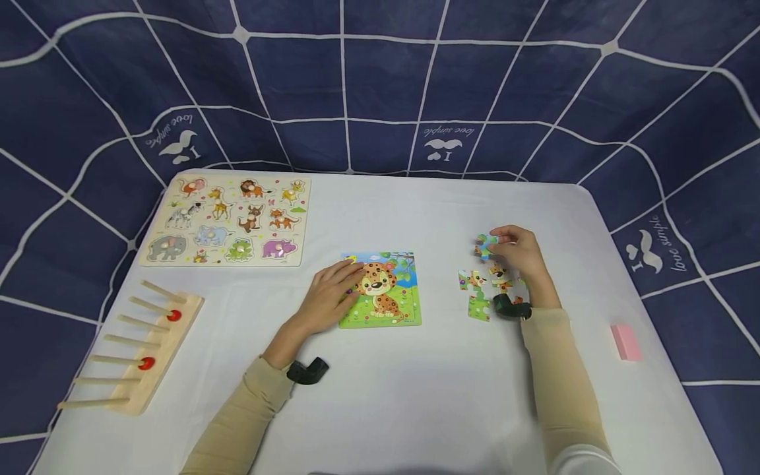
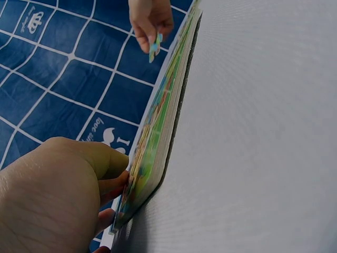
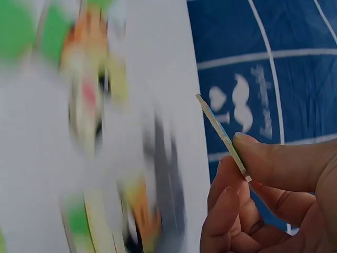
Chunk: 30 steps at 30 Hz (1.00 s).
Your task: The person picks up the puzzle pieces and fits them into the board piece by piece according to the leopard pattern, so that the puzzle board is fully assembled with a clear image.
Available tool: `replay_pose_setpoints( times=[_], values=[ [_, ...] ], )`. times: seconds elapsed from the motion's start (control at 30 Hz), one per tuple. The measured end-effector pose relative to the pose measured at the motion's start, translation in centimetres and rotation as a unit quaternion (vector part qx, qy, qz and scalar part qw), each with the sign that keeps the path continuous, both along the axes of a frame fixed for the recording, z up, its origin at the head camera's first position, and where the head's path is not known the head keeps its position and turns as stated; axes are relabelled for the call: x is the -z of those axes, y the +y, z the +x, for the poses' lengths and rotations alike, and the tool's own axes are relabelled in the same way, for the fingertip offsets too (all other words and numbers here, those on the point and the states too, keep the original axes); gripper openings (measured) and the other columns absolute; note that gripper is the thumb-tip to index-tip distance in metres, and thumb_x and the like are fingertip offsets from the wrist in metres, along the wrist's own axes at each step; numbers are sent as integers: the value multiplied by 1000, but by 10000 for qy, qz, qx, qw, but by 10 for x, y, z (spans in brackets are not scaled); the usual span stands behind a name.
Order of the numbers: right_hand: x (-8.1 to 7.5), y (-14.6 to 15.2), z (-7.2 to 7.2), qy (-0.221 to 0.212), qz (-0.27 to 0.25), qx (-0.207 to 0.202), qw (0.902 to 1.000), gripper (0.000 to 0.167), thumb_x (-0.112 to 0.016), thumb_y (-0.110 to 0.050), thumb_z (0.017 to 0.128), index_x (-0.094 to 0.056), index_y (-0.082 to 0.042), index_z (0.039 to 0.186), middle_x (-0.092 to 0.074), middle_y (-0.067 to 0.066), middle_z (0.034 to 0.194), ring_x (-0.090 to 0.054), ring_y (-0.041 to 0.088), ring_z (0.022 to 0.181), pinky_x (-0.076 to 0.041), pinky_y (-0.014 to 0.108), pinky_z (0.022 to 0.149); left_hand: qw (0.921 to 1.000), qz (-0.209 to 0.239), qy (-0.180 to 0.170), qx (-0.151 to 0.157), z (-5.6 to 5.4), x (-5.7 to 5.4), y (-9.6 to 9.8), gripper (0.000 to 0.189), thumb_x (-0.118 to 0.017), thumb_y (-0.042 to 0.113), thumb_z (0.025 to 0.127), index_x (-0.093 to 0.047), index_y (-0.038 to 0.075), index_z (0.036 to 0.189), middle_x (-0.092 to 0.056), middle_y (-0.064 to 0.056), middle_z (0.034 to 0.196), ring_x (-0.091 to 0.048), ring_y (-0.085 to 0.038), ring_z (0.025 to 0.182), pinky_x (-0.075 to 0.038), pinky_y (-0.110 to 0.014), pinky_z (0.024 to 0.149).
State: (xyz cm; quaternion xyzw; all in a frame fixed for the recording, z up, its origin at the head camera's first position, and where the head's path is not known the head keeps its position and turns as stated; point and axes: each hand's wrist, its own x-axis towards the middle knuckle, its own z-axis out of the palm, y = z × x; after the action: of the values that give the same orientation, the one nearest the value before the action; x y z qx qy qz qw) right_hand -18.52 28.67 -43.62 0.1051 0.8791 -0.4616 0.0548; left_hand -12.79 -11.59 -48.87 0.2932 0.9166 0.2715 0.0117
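A square leopard jigsaw puzzle (image 1: 386, 310) lies on the white table, its picture assembled. My left hand (image 1: 329, 295) rests on its left side with fingers extended; the left wrist view shows the fingertips at the edge of the puzzle board (image 2: 152, 158). Farther right, my right hand (image 1: 518, 249) pinches a blue-green puzzle piece (image 1: 485, 245) between thumb and fingers. In the right wrist view that puzzle piece (image 3: 224, 137) is seen edge-on, raised above the table. Just below this hand lie several loose puzzle pieces (image 1: 478, 306), partly covered by the wrist camera.
An animal peg puzzle board (image 1: 231, 221) lies at the back left. In front of it is a wooden rack (image 1: 169, 353) with slanted pegs and two red beads (image 1: 174, 315). A pink block (image 1: 626, 343) sits near the right edge. Dark blue checked cloth (image 1: 386, 79) surrounds the table.
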Motion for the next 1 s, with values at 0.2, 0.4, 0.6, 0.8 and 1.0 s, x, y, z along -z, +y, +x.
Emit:
replay_pose_setpoints(
  times=[0.2, 0.4, 0.6, 0.8, 1.0],
  values=[
    [5, -36, -3, 64, -422, -377, 9984, 32, -69, -4, 88, -62, 3, 118, -48, 4, 93, -46, 10, 71, -42, 19, 61, 10000, 41, 13, 4, 0, 0, 0, 44, -50, 22, 100, -51, 7, 142, -44, -7, 153, -30, -29, 146, -24, -54, 114],
    [6, -76, -4, 79, -654, -621, 9959, 30, -71, -3, 85, -65, 0, 114, -50, 5, 94, -49, 12, 72, -44, 19, 64, 10000, 46, 26, 11, 0, 0, 0, 45, -50, 21, 100, -50, 7, 142, -44, -7, 153, -30, -30, 145, -24, -54, 114],
    [5, -115, 0, 59, -652, -937, 9934, 29, -73, -3, 84, -67, -3, 112, -54, 8, 96, -56, 16, 75, -49, 25, 68, 10000, 55, 11, 11, 0, -2, 0, 44, -51, 21, 100, -50, 7, 142, -44, -8, 153, -30, -30, 146, -24, -54, 114],
    [9, -142, 4, 54, -334, -1224, 9919, 28, -74, -6, 83, -70, -5, 111, -58, 9, 98, -59, 17, 77, -46, 28, 74, 10000, 67, -23, -8, 1, -2, 1, 44, -51, 20, 100, -50, 6, 142, -43, -8, 153, -30, -30, 146, -24, -54, 114],
    [13, -153, 6, 232, 8, -1456, 9891, 27, -75, -6, 83, -71, -3, 109, -61, 9, 92, -55, 14, 70, -45, 26, 68, 10000, 80, 6, 0, 1, -1, 1, 44, -50, 21, 100, -51, 6, 142, -44, -7, 153, -30, -30, 145, -24, -54, 114]
  ],
)
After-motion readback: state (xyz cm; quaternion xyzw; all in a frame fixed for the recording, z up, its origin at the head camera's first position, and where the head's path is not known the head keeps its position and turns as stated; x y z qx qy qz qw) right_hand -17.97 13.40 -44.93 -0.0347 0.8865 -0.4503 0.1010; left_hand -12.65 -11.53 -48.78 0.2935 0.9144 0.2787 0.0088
